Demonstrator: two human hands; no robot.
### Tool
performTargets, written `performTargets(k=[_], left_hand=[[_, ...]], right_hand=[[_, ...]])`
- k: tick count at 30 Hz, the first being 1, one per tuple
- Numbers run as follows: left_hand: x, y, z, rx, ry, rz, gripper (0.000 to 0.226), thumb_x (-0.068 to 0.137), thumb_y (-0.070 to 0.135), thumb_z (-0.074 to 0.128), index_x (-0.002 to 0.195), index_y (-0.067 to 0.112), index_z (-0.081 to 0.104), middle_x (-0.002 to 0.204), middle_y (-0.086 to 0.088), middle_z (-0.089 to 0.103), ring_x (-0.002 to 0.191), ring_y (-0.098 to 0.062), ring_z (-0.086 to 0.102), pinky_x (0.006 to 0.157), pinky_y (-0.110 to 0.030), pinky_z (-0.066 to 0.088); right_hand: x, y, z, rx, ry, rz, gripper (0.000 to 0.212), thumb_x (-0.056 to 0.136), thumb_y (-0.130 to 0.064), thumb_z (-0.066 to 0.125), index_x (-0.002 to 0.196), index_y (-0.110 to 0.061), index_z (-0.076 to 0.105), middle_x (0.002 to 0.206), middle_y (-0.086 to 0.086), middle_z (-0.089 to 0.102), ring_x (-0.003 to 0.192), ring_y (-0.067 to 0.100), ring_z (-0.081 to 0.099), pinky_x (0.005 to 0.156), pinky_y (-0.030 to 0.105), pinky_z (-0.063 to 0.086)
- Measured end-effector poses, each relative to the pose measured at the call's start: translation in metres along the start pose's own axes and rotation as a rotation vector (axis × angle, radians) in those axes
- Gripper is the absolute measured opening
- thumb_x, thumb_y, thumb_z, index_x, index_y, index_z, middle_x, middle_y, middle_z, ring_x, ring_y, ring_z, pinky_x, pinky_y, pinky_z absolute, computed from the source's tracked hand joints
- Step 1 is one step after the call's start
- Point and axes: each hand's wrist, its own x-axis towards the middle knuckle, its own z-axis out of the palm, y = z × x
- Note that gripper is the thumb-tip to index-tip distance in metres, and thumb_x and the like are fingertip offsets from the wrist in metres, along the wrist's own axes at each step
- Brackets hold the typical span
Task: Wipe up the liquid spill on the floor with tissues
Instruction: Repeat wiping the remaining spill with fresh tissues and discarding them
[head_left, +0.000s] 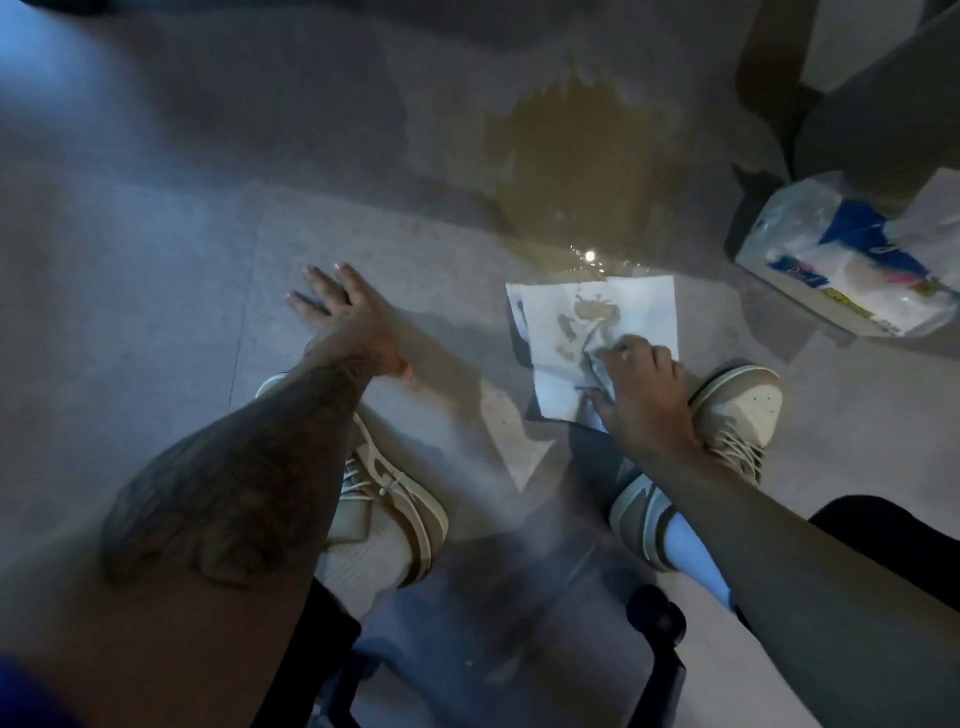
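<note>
A brownish liquid spill (576, 156) spreads over the grey tiled floor ahead of me, its near edge glinting. A white tissue (639, 306) lies flat at that near edge, with a brown wet stain soaking through its middle. My right hand (636, 395) pinches the tissue's near right part, its fingers curled into the bunched paper. My left hand (345, 312) hovers over the floor to the left of the tissue with its fingers spread and straight, holding nothing.
A plastic-wrapped pack of tissues (852, 260) lies on the floor at the right, beside a dark furniture base (872, 124). My two beige sneakers (395, 499) (737, 415) stand below the hands. A black chair leg with a caster (660, 623) is near the bottom.
</note>
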Motion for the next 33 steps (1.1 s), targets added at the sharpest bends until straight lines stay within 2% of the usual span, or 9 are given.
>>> performTargets(k=[3,5,8,10,15,21,27,30,33], left_hand=[[0.002,0.000,0.001,-0.031,-0.001,-0.011,0.160,0.056,0.041,0.096,0.153,0.012,-0.027,0.157,-0.025,-0.034,0.144,-0.056,-0.023,0.117,-0.068,0.014],[0.004,0.000,0.003,-0.029,0.001,-0.014,0.160,0.055,0.041,0.096,0.153,0.012,-0.028,0.157,-0.025,-0.034,0.144,-0.056,-0.022,0.117,-0.068,0.013],[0.005,0.000,0.005,-0.001,0.016,-0.022,0.162,0.053,0.044,0.097,0.153,0.011,-0.026,0.158,-0.027,-0.031,0.144,-0.057,-0.020,0.118,-0.067,0.014],[0.005,0.000,0.005,0.003,0.022,-0.016,0.163,0.052,0.046,0.097,0.153,0.010,-0.026,0.158,-0.028,-0.030,0.144,-0.058,-0.020,0.117,-0.067,0.014],[0.007,0.001,0.005,0.007,0.021,-0.013,0.163,0.052,0.043,0.097,0.153,0.011,-0.026,0.158,-0.027,-0.030,0.144,-0.057,-0.021,0.116,-0.068,0.012],[0.010,0.000,0.007,0.015,0.030,-0.030,0.164,0.051,0.046,0.097,0.153,0.012,-0.026,0.159,-0.026,-0.030,0.144,-0.057,-0.019,0.117,-0.068,0.017],[0.007,0.001,0.006,0.008,0.021,-0.024,0.163,0.053,0.044,0.097,0.153,0.012,-0.028,0.159,-0.025,-0.031,0.145,-0.056,-0.019,0.117,-0.068,0.019],[0.007,0.001,0.004,-0.007,0.006,-0.019,0.162,0.054,0.042,0.097,0.153,0.013,-0.028,0.158,-0.025,-0.032,0.144,-0.056,-0.021,0.117,-0.068,0.018],[0.005,0.002,0.003,-0.009,-0.005,-0.015,0.160,0.056,0.041,0.096,0.152,0.011,-0.028,0.158,-0.025,-0.033,0.144,-0.056,-0.022,0.117,-0.068,0.016]], right_hand=[[-0.012,0.006,0.003,0.071,0.060,0.140,0.042,0.079,-0.023,0.052,0.119,-0.020,0.066,0.120,0.012,0.055,0.099,0.038,0.050,0.083,0.048,0.048],[-0.009,-0.005,0.001,0.227,0.066,0.348,0.045,0.082,-0.021,0.053,0.126,-0.019,0.060,0.132,0.012,0.051,0.112,0.039,0.047,0.092,0.048,0.047],[0.012,-0.031,-0.004,0.507,0.074,0.746,0.053,0.089,-0.044,0.056,0.136,-0.022,0.046,0.145,0.009,0.041,0.131,0.035,0.036,0.101,0.045,0.038],[0.031,-0.043,-0.002,0.531,0.072,0.827,0.060,0.089,-0.058,0.052,0.138,-0.022,0.044,0.150,0.008,0.037,0.136,0.035,0.032,0.105,0.047,0.035],[0.047,-0.057,0.019,0.404,0.060,0.658,0.069,0.092,-0.038,0.062,0.149,-0.010,0.034,0.161,0.012,0.022,0.148,0.032,0.018,0.119,0.045,0.027],[0.038,-0.037,0.018,0.328,0.074,0.360,0.057,0.088,-0.021,0.066,0.140,-0.011,0.045,0.158,0.008,0.032,0.146,0.032,0.025,0.118,0.046,0.028],[0.040,-0.034,0.006,0.407,0.146,0.521,0.060,0.082,-0.034,0.065,0.136,-0.016,0.046,0.144,0.007,0.041,0.122,0.033,0.041,0.099,0.044,0.039],[0.046,-0.039,0.008,0.401,0.119,0.460,0.039,0.087,-0.025,0.066,0.124,-0.016,0.056,0.138,0.007,0.043,0.120,0.030,0.042,0.096,0.043,0.046],[0.051,-0.047,0.008,0.428,0.102,0.437,0.034,0.088,-0.012,0.063,0.122,-0.014,0.061,0.138,0.005,0.044,0.123,0.028,0.043,0.094,0.043,0.050]])
